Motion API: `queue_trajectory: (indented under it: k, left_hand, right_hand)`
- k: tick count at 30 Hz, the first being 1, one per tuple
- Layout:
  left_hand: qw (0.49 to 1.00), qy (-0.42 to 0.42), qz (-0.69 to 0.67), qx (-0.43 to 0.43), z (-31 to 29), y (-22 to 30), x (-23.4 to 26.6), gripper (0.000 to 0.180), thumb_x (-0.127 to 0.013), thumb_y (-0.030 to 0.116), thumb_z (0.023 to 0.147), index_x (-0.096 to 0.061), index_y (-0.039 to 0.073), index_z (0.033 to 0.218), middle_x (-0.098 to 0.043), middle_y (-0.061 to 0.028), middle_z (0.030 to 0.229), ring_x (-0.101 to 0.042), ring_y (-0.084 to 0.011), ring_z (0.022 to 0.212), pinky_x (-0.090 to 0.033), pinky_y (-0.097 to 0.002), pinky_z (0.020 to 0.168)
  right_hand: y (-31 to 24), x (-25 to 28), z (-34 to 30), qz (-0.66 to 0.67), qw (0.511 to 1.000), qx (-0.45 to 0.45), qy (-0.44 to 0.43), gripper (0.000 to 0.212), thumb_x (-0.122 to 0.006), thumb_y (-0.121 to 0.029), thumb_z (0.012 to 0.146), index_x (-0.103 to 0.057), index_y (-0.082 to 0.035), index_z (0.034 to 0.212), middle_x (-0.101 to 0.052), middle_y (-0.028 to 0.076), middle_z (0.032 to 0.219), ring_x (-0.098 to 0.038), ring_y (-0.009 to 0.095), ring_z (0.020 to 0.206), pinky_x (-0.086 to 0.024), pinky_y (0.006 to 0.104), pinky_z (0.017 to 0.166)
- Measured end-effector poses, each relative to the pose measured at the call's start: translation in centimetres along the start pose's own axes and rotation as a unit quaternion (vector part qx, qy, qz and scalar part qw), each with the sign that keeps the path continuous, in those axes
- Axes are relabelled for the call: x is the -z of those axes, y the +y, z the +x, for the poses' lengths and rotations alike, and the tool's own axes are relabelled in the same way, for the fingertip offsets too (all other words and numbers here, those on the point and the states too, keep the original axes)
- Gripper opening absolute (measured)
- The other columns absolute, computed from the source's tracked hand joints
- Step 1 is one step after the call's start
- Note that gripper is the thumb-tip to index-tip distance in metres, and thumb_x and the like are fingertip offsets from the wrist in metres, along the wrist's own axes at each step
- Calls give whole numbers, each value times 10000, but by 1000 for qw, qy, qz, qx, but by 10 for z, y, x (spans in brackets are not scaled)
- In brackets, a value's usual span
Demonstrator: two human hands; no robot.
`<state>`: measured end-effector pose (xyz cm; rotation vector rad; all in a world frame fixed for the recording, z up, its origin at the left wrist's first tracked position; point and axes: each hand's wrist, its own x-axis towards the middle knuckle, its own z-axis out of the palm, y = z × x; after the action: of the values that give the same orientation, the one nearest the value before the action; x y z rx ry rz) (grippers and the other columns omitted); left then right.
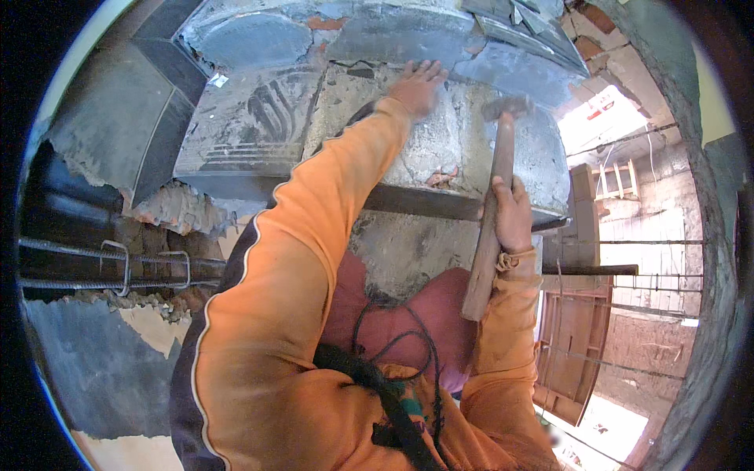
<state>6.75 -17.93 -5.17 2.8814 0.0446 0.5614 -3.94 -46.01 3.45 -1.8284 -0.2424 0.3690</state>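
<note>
My right hand [512, 212] grips a hammer [486, 243] by its long wooden handle. The hammer's head is up and away from me, a little blurred, over the right part of a rough stair step [479, 161]. Fingers outstretched, my left hand [419, 88] rests at the back of that step, against the foot of the bluish riser [393, 35]. Nothing shows in its grasp. A small reddish broken patch [442, 177] marks the step near its front edge.
On the step's left part lies a dark stone slab [251, 118] with smeared dust. Bare reinforcing bars [71, 263] cross a broken gap in the wall at left. More bars run over a bright drop at right, with a wooden door [572, 345] below. A dark cord [404, 337] hangs at my lap.
</note>
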Motion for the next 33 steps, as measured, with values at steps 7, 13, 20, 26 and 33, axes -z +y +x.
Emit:
queue_trajectory:
  k: [7,13,20,26,33]
  left_hand:
    - [993,-7,47,108,15,16,1,454,-514,207,805,-538,111,1248,-414,-148,1392,-356,-327,1305,-281,-511,1059]
    - [949,187,155,201,-18,-39,18,313,-569,285,794,-669,88,1016,-613,-130,1120,-513,-325,1140,-362,-482,965]
    - [983,-32,102,148,-35,-95,57,346,-610,313,797,-653,71,1039,-642,-196,1041,-587,-385,1016,-463,-430,887]
    - [985,-142,12,100,-55,-91,85,276,-621,188,775,-662,60,1016,-656,-201,965,-614,-379,942,-479,-400,843]
    - [981,-157,44,105,-71,-95,97,271,-676,170,721,-685,78,976,-659,-206,941,-629,-378,907,-488,-411,795]
  right_hand:
    - [40,20,22,20,999,-37,-22,254,-497,-284,933,-491,-32,963,-557,68,669,-540,170,467,-443,303,432]
    - [38,32,21,-54,997,32,-46,277,-506,-268,939,-470,5,979,-537,79,673,-561,179,494,-458,321,453]
    - [47,30,24,4,998,-2,-59,291,-503,-279,941,-449,2,993,-539,84,682,-567,183,507,-466,321,461]
    - [39,35,21,26,998,-35,-51,298,-503,-279,940,-458,9,1002,-543,92,717,-567,185,507,-475,319,474]
    - [42,34,20,24,998,-35,-49,296,-496,-248,936,-464,26,1044,-545,106,720,-580,195,520,-489,328,477]
